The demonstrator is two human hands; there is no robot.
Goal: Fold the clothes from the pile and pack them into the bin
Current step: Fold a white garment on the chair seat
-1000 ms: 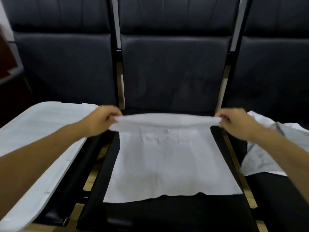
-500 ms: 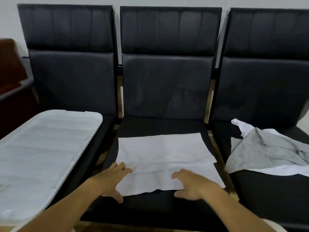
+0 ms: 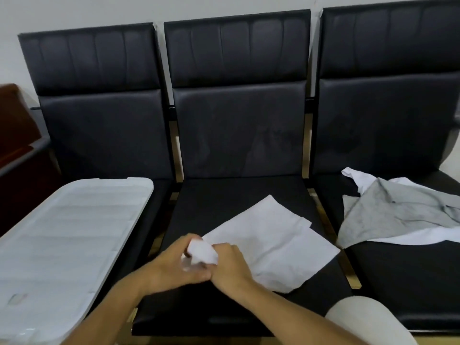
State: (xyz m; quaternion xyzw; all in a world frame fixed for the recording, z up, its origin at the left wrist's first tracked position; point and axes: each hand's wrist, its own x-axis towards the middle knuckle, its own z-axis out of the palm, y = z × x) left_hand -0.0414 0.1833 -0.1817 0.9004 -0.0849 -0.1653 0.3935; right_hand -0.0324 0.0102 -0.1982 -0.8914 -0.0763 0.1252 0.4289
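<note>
A folded white garment (image 3: 271, 242) lies skewed on the middle black seat (image 3: 224, 197). Its near-left end is bunched up and lifted between my two hands. My left hand (image 3: 174, 267) grips that bunched end from the left. My right hand (image 3: 230, 265) grips it from the right, touching the left hand. On the right seat lies the pile (image 3: 398, 212), a grey garment over a white one. The white bin (image 3: 62, 242), with its lid on, rests on the left seat.
Three black padded chairs stand in a row against a white wall. A dark wooden piece of furniture (image 3: 17, 135) stands at the far left. My light-trousered knee (image 3: 368, 317) shows at the bottom right.
Both hands went from pressing flat on the garment's near edge to gripping its left end together. The garment has turned askew and its left end is gathered up.
</note>
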